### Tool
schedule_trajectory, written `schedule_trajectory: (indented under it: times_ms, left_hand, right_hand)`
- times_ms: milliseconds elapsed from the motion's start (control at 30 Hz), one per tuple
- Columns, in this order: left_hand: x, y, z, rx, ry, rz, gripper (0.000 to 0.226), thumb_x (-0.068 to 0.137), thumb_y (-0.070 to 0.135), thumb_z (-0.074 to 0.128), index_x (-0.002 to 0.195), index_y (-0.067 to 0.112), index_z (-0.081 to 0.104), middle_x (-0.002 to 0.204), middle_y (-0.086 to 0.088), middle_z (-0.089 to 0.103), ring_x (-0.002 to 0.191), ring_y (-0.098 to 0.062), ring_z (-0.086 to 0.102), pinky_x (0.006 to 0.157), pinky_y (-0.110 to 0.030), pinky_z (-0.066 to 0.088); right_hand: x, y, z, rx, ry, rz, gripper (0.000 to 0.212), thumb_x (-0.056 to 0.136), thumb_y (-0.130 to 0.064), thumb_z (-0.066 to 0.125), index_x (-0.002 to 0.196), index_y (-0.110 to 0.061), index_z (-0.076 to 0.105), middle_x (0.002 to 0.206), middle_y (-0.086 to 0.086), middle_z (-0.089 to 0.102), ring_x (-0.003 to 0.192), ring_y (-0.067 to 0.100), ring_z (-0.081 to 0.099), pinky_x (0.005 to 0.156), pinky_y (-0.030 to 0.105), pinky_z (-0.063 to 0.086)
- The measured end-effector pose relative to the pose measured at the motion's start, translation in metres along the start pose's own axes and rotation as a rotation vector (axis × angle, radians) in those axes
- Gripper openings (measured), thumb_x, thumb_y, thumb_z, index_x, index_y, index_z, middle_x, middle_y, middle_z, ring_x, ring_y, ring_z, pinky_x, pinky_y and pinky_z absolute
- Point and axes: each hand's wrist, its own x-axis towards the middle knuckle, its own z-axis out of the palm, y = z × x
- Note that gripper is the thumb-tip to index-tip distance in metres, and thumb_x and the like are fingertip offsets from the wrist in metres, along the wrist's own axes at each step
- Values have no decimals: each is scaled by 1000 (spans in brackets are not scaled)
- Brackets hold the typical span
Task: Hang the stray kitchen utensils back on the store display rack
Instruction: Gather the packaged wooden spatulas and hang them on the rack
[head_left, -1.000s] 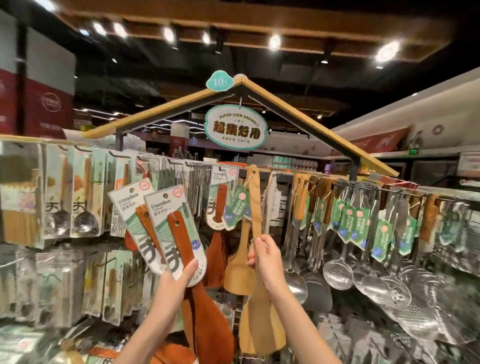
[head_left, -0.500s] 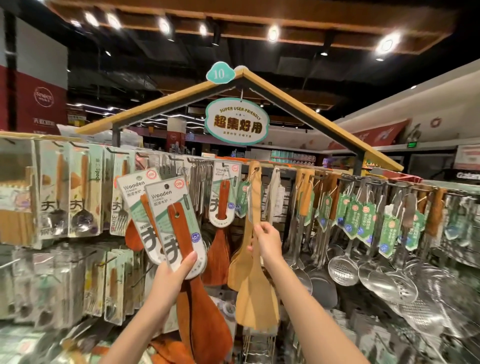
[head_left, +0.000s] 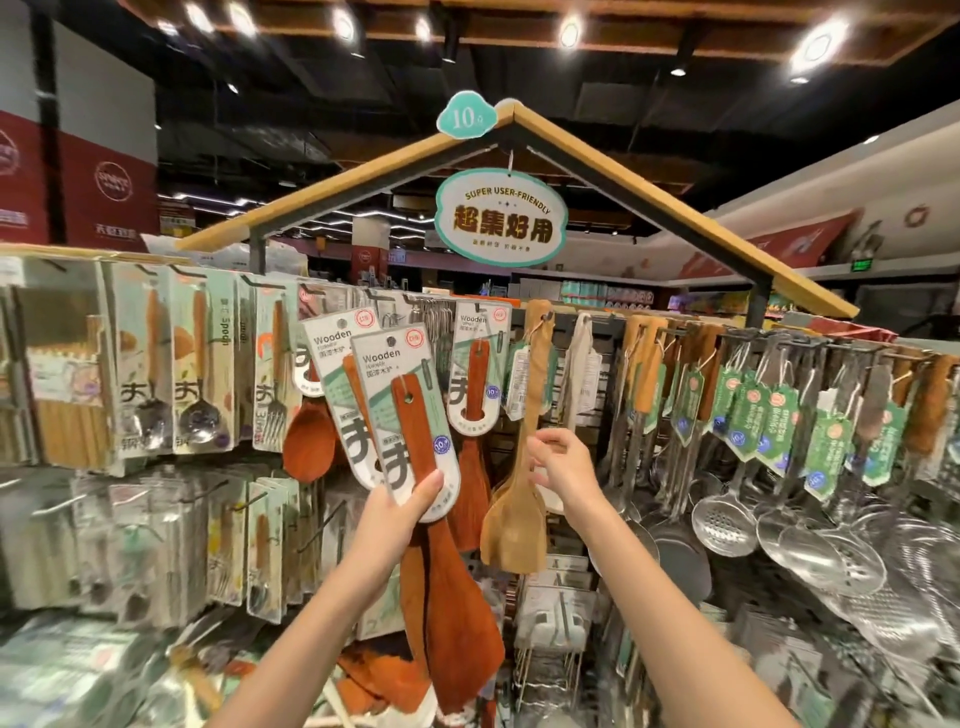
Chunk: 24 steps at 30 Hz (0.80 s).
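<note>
My left hand (head_left: 393, 522) grips two dark wooden spatulas (head_left: 457, 613) by their "Wooden" backing cards (head_left: 402, 410), holding them up in front of the display rack (head_left: 779, 338). A light wooden spatula (head_left: 514, 530) hangs by its top end from a rack hook (head_left: 543, 314) and tilts slightly left. My right hand (head_left: 563, 467) is at its handle about halfway down, with the fingertips pinching it. Another carded dark spatula (head_left: 475, 384) hangs on the rack just left of the light one.
Carded spoons and forks (head_left: 197, 374) hang at left. Metal skimmers and ladles with green tags (head_left: 748, 415) hang at right. Packaged goods fill the lower shelves (head_left: 156, 545). A roof-shaped wooden frame with an oval sign (head_left: 501, 215) tops the rack.
My right hand raised the light spatula and its top end now sits on the hook. My left hand lifted the two carded spatulas slightly. The camera moved closer.
</note>
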Motion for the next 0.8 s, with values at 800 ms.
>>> schedule_trajectory:
  times_ms: [800]
  left_hand:
    - [19,-15,-10,68,-20,46,38,75,55,52,67,25,74,43,9,47,42,1,41,46,-12,32]
  right_hand:
    - [-23,-54,48,113,-148,-238,19,88,-8,63,104,-16,55,96,2,70,80,12,70,66,22,57]
